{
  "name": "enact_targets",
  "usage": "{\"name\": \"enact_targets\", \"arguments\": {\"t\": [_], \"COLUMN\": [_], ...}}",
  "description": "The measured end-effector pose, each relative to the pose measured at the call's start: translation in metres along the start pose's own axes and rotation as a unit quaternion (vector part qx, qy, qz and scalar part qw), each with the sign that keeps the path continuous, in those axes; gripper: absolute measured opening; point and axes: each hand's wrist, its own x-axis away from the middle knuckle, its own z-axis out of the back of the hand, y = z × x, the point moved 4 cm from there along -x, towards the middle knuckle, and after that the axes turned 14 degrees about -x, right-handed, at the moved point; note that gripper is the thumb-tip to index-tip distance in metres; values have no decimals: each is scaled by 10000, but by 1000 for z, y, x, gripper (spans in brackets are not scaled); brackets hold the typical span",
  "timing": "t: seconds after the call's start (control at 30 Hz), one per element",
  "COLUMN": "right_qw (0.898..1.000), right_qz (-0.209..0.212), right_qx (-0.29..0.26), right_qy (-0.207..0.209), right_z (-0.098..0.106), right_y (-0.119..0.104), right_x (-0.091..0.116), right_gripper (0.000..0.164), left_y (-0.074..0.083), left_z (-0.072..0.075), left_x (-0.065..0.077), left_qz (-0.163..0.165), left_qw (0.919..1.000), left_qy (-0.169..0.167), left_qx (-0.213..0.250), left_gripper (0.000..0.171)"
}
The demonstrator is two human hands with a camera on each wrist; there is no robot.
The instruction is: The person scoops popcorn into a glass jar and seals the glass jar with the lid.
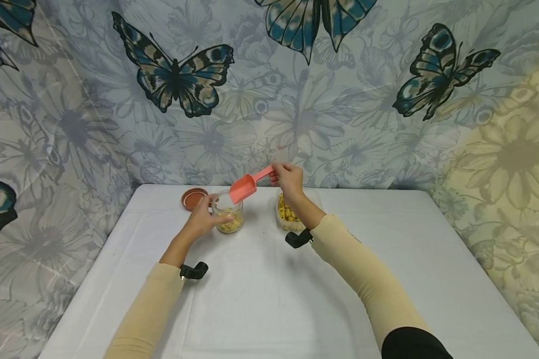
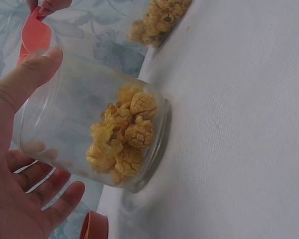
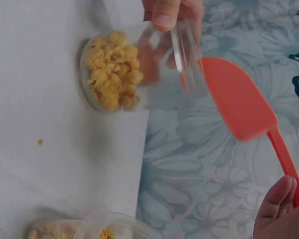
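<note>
My left hand (image 1: 201, 219) holds a clear glass jar (image 2: 70, 107) round its upper part, thumb on one side and fingers on the other. The jar stands upright on the table, with caramel popcorn (image 2: 122, 132) in its lower part. Between the thumb and fingers of my right hand (image 1: 289, 180) is the handle of a coral-red scoop (image 1: 243, 188). The scoop's blade tilts down at the jar's mouth, and no popcorn shows in it. Below the right forearm sits a clear plastic tub (image 3: 134, 222) of popcorn, partly hidden by that arm.
A reddish-brown jar lid (image 1: 192, 199) lies behind the left hand at the table's far edge. One small crumb (image 3: 40, 142) rests on the white tablecloth (image 1: 251, 284) between jar and tub. Just past the table hangs a butterfly-print cloth (image 1: 251, 124).
</note>
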Motion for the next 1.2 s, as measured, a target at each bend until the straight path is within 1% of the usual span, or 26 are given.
{"name": "enact_targets", "arguments": {"t": [0.13,0.5,0.73,0.9,1.07,1.2], "right_qw": [10000,10000,9996,9994,9994,9994], "right_qz": [-14,-41,-254,-323,-343,-307], "right_qx": [-10,-46,-85,-74,-77,-186], "right_qy": [33,-43,-27,-62,-25,4], "right_z": [0,-1,1,3,5,6], "right_y": [1,0,3,5,5,5], "right_x": [0,0,-1,-1,-1,-1], "right_gripper": [25,26,31,32,31,29], "left_y": [0,-1,-1,0,1,2], "left_z": [1,0,1,1,1,1], "left_x": [1,0,1,1,1,2], "left_qz": [4,-29,0,10,-11,5], "left_qw": [10000,10000,10000,10000,9999,9998], "left_qy": [-2,19,-5,-23,-4,-1], "left_qx": [18,49,-22,-28,-121,-180], "left_gripper": [96,97,98,98,97,95]}}
